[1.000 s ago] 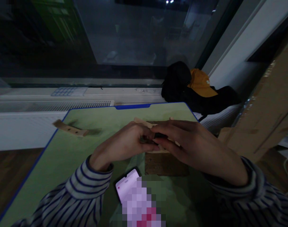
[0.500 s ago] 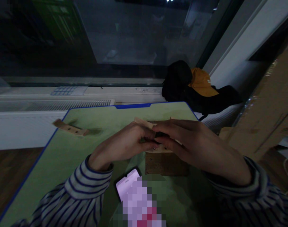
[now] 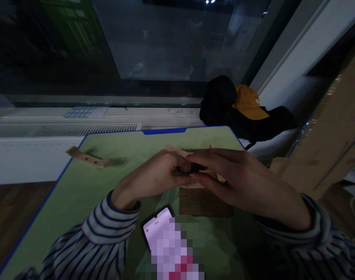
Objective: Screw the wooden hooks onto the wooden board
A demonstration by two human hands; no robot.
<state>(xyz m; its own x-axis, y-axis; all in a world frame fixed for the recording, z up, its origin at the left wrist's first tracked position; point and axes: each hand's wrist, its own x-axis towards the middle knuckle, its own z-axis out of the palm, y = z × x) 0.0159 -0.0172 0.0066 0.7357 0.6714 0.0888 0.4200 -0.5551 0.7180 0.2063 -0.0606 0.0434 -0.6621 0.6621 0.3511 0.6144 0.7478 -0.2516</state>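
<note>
My left hand (image 3: 160,175) and my right hand (image 3: 232,173) meet over the middle of the table. Between their fingertips sits a small dark piece (image 3: 195,167), whose kind I cannot make out. Thumb and fingers of my right hand close on it from the right; the bent fingers of my left hand pinch at its left side. Below the hands, mostly covered by them, are pale wooden parts (image 3: 176,150). A brown wooden block (image 3: 206,203) lies nearer to me, under the pale wood.
A curved wooden piece with two holes (image 3: 88,158) lies at the table's left edge. A lit phone (image 3: 160,225), partly pixelated, rests in front of me on the green table (image 3: 107,217). Beyond are a radiator (image 3: 86,129), an orange cap (image 3: 250,102) on dark cloth, and a cardboard box (image 3: 326,144).
My right fingers have shifted slightly at the dark piece, which now shows more between the fingertips. The other things stay where they were.
</note>
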